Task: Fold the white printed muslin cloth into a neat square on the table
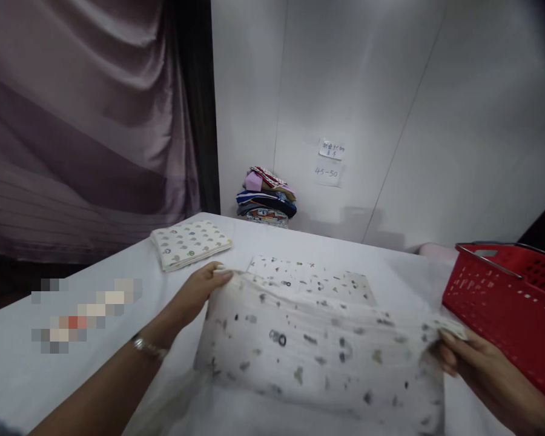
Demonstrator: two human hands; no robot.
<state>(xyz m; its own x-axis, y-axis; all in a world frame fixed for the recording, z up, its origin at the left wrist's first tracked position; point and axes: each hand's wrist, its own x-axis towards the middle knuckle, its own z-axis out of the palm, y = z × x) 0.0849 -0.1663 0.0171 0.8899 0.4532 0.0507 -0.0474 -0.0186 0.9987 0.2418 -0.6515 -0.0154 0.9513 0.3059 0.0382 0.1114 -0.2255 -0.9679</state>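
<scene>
Between my two hands a thin white cloth (327, 351) with small dark and green prints is stretched out, slightly blurred and raised off the table. My left hand (206, 284) pinches its upper left corner between thumb and fingers. At the right end, my right hand (458, 351) grips the other upper corner, its fingers partly hidden and smeared. Just behind the raised cloth, a flat part of printed white cloth (309, 281) lies on the table; whether it is the same piece I cannot tell.
A folded cloth (191, 242) with leaf-like prints lies at the white table's (172, 303) far left. A red plastic basket (495, 303) stands at the right. Several folded fabrics (266, 197) are stacked by the wall. Two paper notes (329, 162) hang there. A curtain (82, 121) covers the left side.
</scene>
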